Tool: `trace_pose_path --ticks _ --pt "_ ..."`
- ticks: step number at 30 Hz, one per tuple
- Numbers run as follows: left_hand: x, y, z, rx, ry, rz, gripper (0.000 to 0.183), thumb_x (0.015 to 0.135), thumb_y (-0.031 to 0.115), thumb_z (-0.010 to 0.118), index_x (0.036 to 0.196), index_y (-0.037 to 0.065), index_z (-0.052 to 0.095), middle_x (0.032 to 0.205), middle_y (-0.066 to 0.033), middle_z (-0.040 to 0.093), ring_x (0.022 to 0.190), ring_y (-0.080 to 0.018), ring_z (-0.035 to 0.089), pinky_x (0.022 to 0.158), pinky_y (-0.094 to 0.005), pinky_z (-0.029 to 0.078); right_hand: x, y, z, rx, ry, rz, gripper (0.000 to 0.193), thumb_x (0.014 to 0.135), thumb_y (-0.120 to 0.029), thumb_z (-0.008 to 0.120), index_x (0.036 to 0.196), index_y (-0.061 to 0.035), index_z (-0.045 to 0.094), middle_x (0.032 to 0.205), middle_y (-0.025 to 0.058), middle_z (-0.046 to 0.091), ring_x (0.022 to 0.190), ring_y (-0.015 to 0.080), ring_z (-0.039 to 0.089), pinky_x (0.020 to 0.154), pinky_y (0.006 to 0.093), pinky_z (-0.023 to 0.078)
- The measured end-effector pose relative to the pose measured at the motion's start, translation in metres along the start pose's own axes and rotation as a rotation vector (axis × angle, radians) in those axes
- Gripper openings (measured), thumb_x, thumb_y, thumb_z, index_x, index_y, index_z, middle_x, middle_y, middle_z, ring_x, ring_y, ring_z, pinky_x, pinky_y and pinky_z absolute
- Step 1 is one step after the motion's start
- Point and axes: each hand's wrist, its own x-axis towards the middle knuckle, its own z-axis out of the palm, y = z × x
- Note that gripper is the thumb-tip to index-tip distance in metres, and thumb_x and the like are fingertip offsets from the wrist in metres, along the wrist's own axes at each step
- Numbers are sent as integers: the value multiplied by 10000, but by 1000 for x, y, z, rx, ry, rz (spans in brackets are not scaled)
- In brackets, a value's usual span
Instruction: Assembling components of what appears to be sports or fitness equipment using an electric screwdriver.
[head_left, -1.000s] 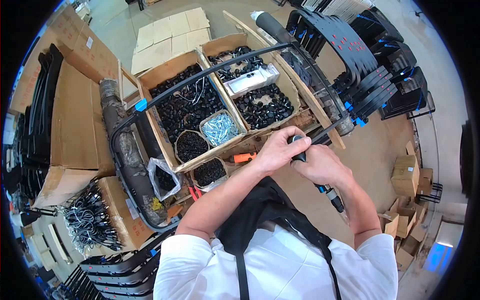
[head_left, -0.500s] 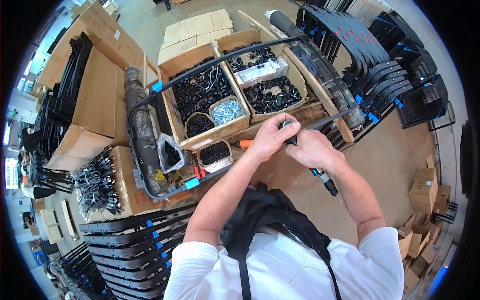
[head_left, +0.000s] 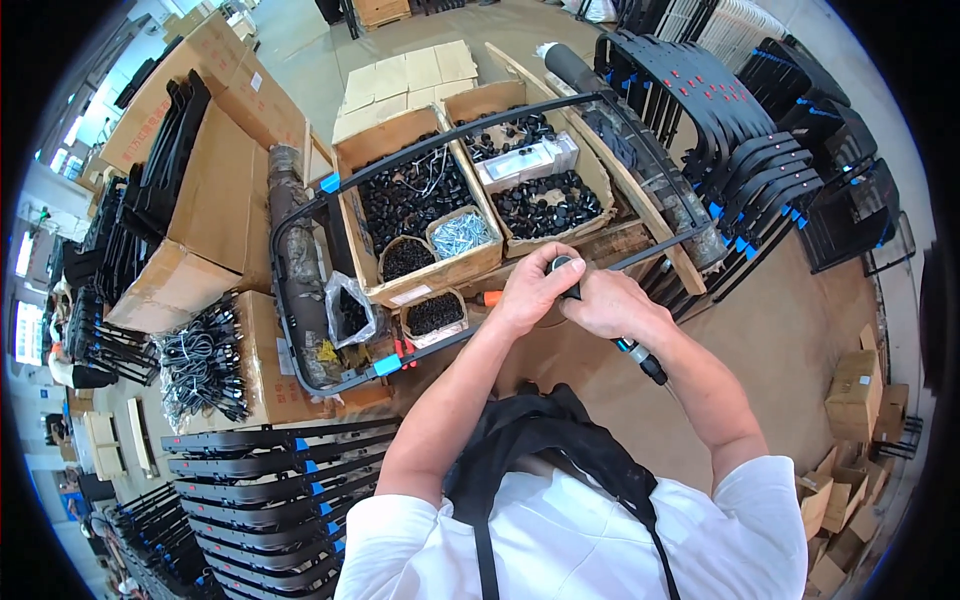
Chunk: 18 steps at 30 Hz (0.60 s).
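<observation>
In front of me, at the near bar of a black tubular frame (head_left: 279, 290), my two hands meet. My left hand (head_left: 532, 290) pinches a dark rounded piece with a greyish end (head_left: 568, 275) between thumb and fingers. Beside it, my right hand (head_left: 612, 302) is closed around a powered screwdriver (head_left: 644, 360). Only its rear shows below the fist, with a light blue ring and a black end; its front is hidden by my hand. The frame lies across wooden boxes and carries blue clips (head_left: 388, 365) at its corners. Whether the dark piece touches the frame is hidden.
Wooden boxes hold black plastic caps (head_left: 415, 195) and silver screws (head_left: 460, 235). Small tubs of black screws (head_left: 434, 312) stand near an orange handle (head_left: 491, 299). Stacked black frames rise at lower left (head_left: 250, 490) and far right (head_left: 690, 80). Bundled cables (head_left: 205, 365) lie left.
The view has shifted slightly, so the boxes and frame sit a little farther right. My hands stay together, a little lower and left in view, with the same grips.
</observation>
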Motion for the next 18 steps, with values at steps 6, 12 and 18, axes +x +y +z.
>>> trace_pose_path --ticks 6,12,18 --pt "0 -12 -6 62 -2 3 285 999 310 764 1136 67 702 981 39 654 895 -50 562 788 -257 487 1 -1 3 -15 -32 53 458 881 -372 661 975 73 717 947 299 739 964 456 728 860 523 569" --pt "3 -26 -12 129 11 92 261 1007 267 752 1163 62 710 1057 9 683 997 -85 598 899 -282 510 18 11 19 20 -38 -16 452 864 -337 634 1038 66 738 1062 308 741 1039 443 720 907 523 559" --pt "2 -12 3 139 18 78 332 970 345 772 1108 46 733 990 5 681 915 -94 597 838 -302 519 6 6 11 118 27 -24 406 798 -259 637 1076 28 712 1026 287 741 1017 426 726 849 496 557"
